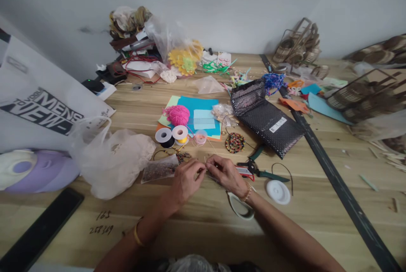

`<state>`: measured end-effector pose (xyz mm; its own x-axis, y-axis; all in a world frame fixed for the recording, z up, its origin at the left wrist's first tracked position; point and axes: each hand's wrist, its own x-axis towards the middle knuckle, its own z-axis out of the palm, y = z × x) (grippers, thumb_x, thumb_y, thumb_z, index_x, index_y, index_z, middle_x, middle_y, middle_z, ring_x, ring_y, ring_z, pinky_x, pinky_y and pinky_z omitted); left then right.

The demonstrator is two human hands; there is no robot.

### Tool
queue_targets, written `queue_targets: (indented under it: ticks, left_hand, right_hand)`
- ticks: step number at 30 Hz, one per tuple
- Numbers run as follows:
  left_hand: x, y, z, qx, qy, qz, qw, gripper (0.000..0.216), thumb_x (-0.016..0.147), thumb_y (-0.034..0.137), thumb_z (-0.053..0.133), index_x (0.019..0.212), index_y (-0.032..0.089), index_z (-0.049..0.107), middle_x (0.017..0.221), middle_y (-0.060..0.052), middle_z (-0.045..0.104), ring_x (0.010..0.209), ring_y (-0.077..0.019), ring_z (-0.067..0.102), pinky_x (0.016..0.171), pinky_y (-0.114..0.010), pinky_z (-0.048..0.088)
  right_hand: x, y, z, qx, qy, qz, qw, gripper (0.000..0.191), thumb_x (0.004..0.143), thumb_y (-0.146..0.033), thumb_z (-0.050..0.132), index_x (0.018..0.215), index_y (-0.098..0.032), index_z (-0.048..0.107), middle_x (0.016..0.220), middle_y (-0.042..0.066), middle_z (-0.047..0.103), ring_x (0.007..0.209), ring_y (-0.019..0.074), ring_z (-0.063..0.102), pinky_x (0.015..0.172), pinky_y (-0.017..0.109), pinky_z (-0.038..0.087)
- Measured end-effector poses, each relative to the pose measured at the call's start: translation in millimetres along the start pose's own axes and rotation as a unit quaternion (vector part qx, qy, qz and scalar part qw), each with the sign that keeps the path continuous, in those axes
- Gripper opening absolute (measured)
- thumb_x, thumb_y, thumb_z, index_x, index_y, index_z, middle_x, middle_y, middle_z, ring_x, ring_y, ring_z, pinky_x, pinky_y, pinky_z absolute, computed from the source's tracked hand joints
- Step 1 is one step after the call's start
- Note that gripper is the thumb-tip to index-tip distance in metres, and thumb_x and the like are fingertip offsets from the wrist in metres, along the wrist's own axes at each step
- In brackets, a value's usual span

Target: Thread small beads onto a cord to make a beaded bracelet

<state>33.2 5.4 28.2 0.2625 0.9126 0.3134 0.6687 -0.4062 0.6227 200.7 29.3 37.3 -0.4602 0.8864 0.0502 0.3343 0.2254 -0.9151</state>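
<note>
Head view, the only one I get: both my hands meet over the table (203, 229), low and centre. My left hand (187, 179) and right hand (226, 172) are each pinched shut, fingertips almost touching, on a fine strand (205, 170). It is too thin to tell whether it is thread or wire. The strand sits right between my two pinches, just above the wood, near the bead bag (158, 170), which lies just beside my left knuckles. How far along? I see no beads on the bit between my fingers, so I judge this piece barely begun. The bag looks well filled, so plenty is left. One beaded ring (235, 142) lies finished-looking beyond my right hand, apart from it. Now the count: two hands at work, one strand, one bead bag, one beaded ring. Three spools stand in a row past my fingers: black spool (164, 136), yellow spool (180, 133), small clear spool (200, 137). One ball of pink yarn (177, 114) sits behind them. Pliers (253, 168) lie just beside my right hand, seemingly two tools crossed, green-handled and red-handled. One white lid (278, 191) rests further right, and one white dish (239, 209) lies under my right wrist.
</note>
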Motion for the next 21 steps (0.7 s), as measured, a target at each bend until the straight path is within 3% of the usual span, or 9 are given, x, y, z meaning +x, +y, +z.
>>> queue_targets:
  ticks: [7, 13, 17, 21]
  left_hand:
    - [-7.3, -1.6, 1.4, 0.11, -0.001, 0.118, 0.987, 0.022, 0.088, 0.011, 0.045, 0.086, 0.018, 0.066, 0.087, -0.009, 0.068, 0.084, -0.0201, 0.064, 0.078, -0.033, 0.05]
    - [-13.0, -5.4, 3.4, 0.151, -0.002, 0.15, 0.977, 0.024, 0.09, 0.013, 0.042, 0.094, 0.017, 0.066, 0.102, -0.012, 0.067, 0.089, -0.0202, 0.065, 0.08, -0.032, 0.051]
    - [-8.6, -4.1, 4.3, 0.105, 0.013, 0.14, 0.984, 0.025, 0.089, 0.012, 0.044, 0.082, 0.019, 0.066, 0.088, -0.008, 0.07, 0.082, -0.0182, 0.066, 0.075, -0.029, 0.051]
    - [-2.3, -1.7, 4.4, -0.011, 0.039, 0.075, 0.996, 0.02, 0.083, 0.011, 0.049, 0.072, 0.02, 0.064, 0.079, -0.006, 0.069, 0.075, -0.0163, 0.065, 0.071, -0.027, 0.051]
  right_hand:
    - [2.3, -1.1, -7.9, -0.016, -0.03, 0.025, 0.999, 0.025, 0.089, -0.03, 0.049, 0.074, -0.013, 0.059, 0.06, -0.003, 0.049, 0.054, 0.0089, 0.04, 0.053, 0.021, 0.033]
    - [1.4, -5.7, -13.9, -0.094, -0.043, -0.02, 0.994, 0.021, 0.088, -0.019, 0.048, 0.074, -0.014, 0.063, 0.067, 0.001, 0.059, 0.06, 0.0116, 0.048, 0.058, 0.022, 0.037]
    - [0.1, -7.0, -16.6, -0.094, -0.046, -0.065, 0.992, 0.02, 0.09, -0.019, 0.047, 0.079, -0.015, 0.064, 0.074, 0.004, 0.062, 0.066, 0.0137, 0.053, 0.064, 0.024, 0.041]
    - [-0.5, -9.9, -17.5, -0.093, -0.047, -0.077, 0.992, 0.016, 0.089, -0.017, 0.05, 0.081, -0.015, 0.064, 0.076, 0.004, 0.063, 0.066, 0.014, 0.055, 0.062, 0.024, 0.041]
